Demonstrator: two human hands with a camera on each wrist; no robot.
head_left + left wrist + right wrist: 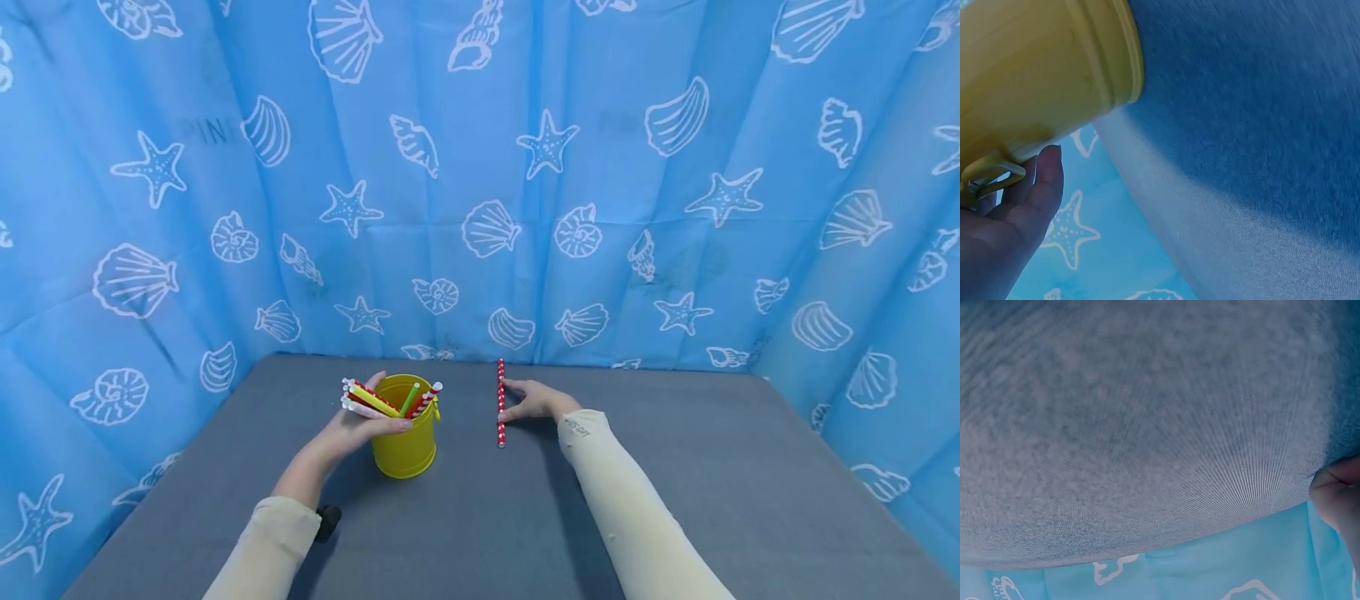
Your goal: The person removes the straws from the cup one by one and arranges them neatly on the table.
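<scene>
A yellow bucket (405, 454) stands on the grey table, and my left hand (352, 429) grips it at the rim, thumb across the near side. Leaning out of the bucket are several straws: a yellow one (375, 401), a green one (409, 400), red-patterned ones and pale ones. To the right of the bucket, my right hand (534, 402) pinches a red straw with white dots (501, 402) between thumb and fingers. In the left wrist view, fingers (1047, 181) lie against the bucket's side by its yellow handle loop (991, 172). Only part of the right hand (1341, 494) enters the right wrist view.
A grey cloth-like surface (465, 533) covers the table. Behind it and along both sides hangs a blue curtain (480, 183) with white seashells and starfish. A dark object (327, 522) sits at the left wrist beside the sleeve.
</scene>
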